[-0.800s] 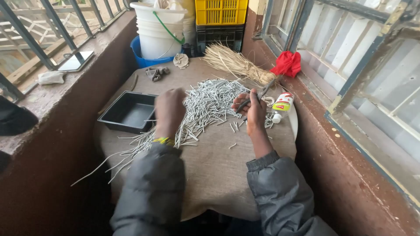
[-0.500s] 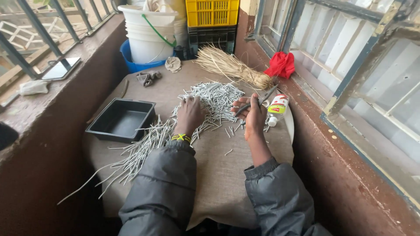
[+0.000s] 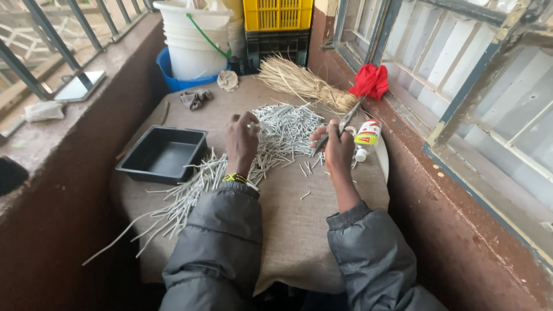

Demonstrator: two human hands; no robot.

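We see the right hand (image 3: 337,151) closed around a pair of scissors (image 3: 340,125), whose long axis runs up and to the right, blades pointing away from the person toward the straw bundle (image 3: 299,83). The left hand (image 3: 242,141) rests palm down on the heap of pale sticks (image 3: 282,132), fingers curled on a few; whether it pinches one we cannot tell. The sticks spread across the cloth-covered table (image 3: 288,230), beside a black tray (image 3: 161,155).
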